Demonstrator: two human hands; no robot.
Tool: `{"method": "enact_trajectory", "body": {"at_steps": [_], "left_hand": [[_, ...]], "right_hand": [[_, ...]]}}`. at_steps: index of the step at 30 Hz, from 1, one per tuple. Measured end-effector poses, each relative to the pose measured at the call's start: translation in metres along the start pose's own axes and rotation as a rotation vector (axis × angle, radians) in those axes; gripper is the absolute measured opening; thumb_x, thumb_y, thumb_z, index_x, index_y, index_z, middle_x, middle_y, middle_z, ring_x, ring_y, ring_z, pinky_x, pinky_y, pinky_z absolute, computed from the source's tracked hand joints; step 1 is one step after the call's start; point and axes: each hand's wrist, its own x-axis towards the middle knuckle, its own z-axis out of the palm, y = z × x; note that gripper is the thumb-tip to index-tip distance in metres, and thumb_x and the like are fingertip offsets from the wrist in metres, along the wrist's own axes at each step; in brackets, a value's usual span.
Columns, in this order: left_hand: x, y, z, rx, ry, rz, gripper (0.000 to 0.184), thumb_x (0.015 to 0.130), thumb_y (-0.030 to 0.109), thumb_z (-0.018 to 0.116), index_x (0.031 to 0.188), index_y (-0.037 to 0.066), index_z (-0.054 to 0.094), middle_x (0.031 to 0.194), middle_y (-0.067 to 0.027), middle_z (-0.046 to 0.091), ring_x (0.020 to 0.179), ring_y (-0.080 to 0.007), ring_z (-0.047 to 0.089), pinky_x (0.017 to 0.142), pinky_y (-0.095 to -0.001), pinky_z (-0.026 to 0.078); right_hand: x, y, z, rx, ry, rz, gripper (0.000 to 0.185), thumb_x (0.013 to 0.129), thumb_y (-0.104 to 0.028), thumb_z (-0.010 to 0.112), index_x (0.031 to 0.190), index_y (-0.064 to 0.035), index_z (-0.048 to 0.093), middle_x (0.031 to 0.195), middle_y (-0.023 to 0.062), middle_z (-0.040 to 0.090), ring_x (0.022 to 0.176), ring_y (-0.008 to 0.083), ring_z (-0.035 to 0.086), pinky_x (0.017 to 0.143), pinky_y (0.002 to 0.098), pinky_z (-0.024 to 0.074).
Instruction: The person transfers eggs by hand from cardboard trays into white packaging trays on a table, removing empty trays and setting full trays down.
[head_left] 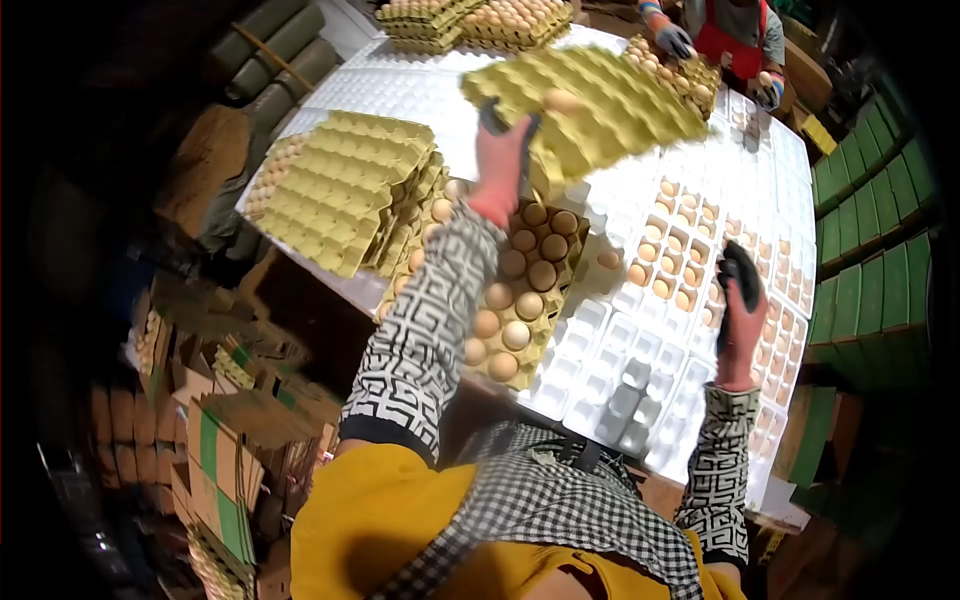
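Note:
My left hand (503,160), in a pink and black glove, grips a yellow moulded-pulp egg tray (620,100) by its near left edge. The tray is raised and tilted, slightly blurred; one egg (560,101) shows against it. Below it lies another egg tray (572,262) filled with brown eggs, partly hidden by my left forearm. My right hand (741,290), gloved alike, hovers over white egg cartons with its fingers stretched out, seemingly holding nothing. Left of it, eggs (663,258) sit in carton cups. A single egg (608,258) lies between them and the full tray.
Stacked yellow trays (345,185) stand on the left, with more egg-filled trays (515,22) at the far side. White cartons (600,370) cover much of the table. Across it, a person in a red apron (728,45) handles eggs. Green boxes (870,220) line the right.

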Motion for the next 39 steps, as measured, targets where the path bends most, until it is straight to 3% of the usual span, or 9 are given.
{"method": "enact_trajectory", "body": {"at_steps": [3, 9, 13, 20, 26, 28, 32, 37, 39], "left_hand": [[0.045, 0.002, -0.048, 0.372, -0.010, -0.170, 0.072, 0.084, 0.021, 0.075, 0.141, 0.003, 0.036, 0.093, -0.0079, 0.063, 0.066, -0.0127, 0.057, 0.050, -0.0277, 0.046], [-0.022, 0.018, -0.156, 1.235, -0.217, 0.007, 0.059, 0.090, 0.039, 0.064, 0.133, 0.001, 0.050, 0.126, -0.0255, 0.059, 0.111, -0.0362, 0.060, 0.088, -0.0399, 0.051], [-0.055, -0.031, -0.259, 1.698, -0.649, -0.078, 0.046, 0.098, 0.035, 0.052, 0.130, 0.002, 0.051, 0.117, -0.0283, 0.059, 0.102, -0.0411, 0.060, 0.088, -0.0449, 0.050], [-0.059, -0.003, -0.227, 0.567, -0.199, -0.669, 0.049, 0.101, 0.043, 0.048, 0.132, 0.005, 0.053, 0.121, -0.0059, 0.062, 0.099, -0.0172, 0.061, 0.083, -0.0327, 0.049], [-0.048, -0.022, -0.248, 0.651, -0.506, -0.423, 0.040, 0.105, 0.029, 0.039, 0.134, 0.004, 0.052, 0.127, -0.0118, 0.061, 0.105, -0.0231, 0.061, 0.089, -0.0348, 0.050], [-0.035, -0.050, -0.298, 1.103, -0.622, 0.012, 0.035, 0.103, 0.016, 0.035, 0.127, 0.001, 0.055, 0.119, -0.0224, 0.062, 0.105, -0.0326, 0.062, 0.087, -0.0377, 0.050], [-0.066, -0.008, -0.221, 0.860, -0.231, -0.462, 0.048, 0.097, 0.047, 0.054, 0.109, 0.001, 0.063, 0.090, -0.0001, 0.060, 0.079, -0.0137, 0.051, 0.071, -0.0308, 0.043], [-0.059, -0.025, -0.246, 0.760, -0.205, -0.522, 0.055, 0.100, 0.049, 0.046, 0.120, 0.000, 0.061, 0.093, -0.0015, 0.061, 0.082, -0.0133, 0.049, 0.075, -0.0303, 0.042], [-0.064, -0.023, -0.258, 0.688, -0.201, -0.452, 0.060, 0.102, 0.050, 0.040, 0.128, 0.000, 0.058, 0.099, -0.0044, 0.063, 0.088, -0.0149, 0.051, 0.081, -0.0302, 0.042]], "right_hand": [[-0.023, 0.010, 0.061, -0.140, -0.082, 0.037, 0.038, 0.091, -0.003, 0.057, 0.128, 0.0021, 0.059, 0.119, 0.0091, 0.066, 0.111, 0.0135, 0.059, 0.098, 0.0265, 0.0441], [-0.093, 0.081, 0.125, -0.156, -0.323, 0.683, 0.051, 0.089, -0.025, 0.067, 0.131, 0.0012, 0.055, 0.114, 0.0108, 0.067, 0.102, 0.0129, 0.061, 0.088, 0.0272, 0.0489], [-0.120, 0.064, 0.180, -0.309, -0.348, 0.733, 0.079, 0.087, -0.045, 0.067, 0.143, 0.0015, 0.036, 0.123, 0.0247, 0.060, 0.115, 0.0363, 0.060, 0.098, 0.0428, 0.0454], [-0.116, 0.071, 0.171, 0.061, -0.335, 0.670, 0.085, 0.087, -0.054, 0.064, 0.144, 0.0002, 0.032, 0.135, 0.0248, 0.053, 0.124, 0.0357, 0.053, 0.104, 0.0379, 0.0412], [-0.129, 0.099, 0.167, 0.088, -0.305, 0.523, 0.087, 0.081, -0.040, 0.073, 0.144, 0.0024, 0.030, 0.123, 0.0270, 0.060, 0.116, 0.0390, 0.058, 0.100, 0.0399, 0.0447], [-0.127, 0.080, 0.163, 0.162, -0.305, 0.536, 0.084, 0.080, -0.035, 0.075, 0.143, 0.0008, 0.034, 0.124, 0.0256, 0.060, 0.117, 0.0370, 0.059, 0.100, 0.0389, 0.0450], [-0.123, 0.077, 0.151, 0.051, -0.378, 0.586, 0.087, 0.084, -0.020, 0.071, 0.152, -0.0001, 0.022, 0.141, 0.0162, 0.048, 0.125, 0.0230, 0.049, 0.103, 0.0347, 0.0421], [-0.128, 0.085, 0.146, -0.052, -0.498, 0.647, 0.088, 0.086, -0.020, 0.070, 0.154, -0.0036, 0.017, 0.152, 0.0146, 0.036, 0.137, 0.0241, 0.038, 0.109, 0.0344, 0.0355], [-0.132, 0.112, 0.145, 0.330, -0.346, 0.721, 0.069, 0.091, -0.029, 0.066, 0.148, -0.0098, 0.031, 0.125, 0.0085, 0.057, 0.109, 0.0210, 0.055, 0.093, 0.0318, 0.0454]]}}
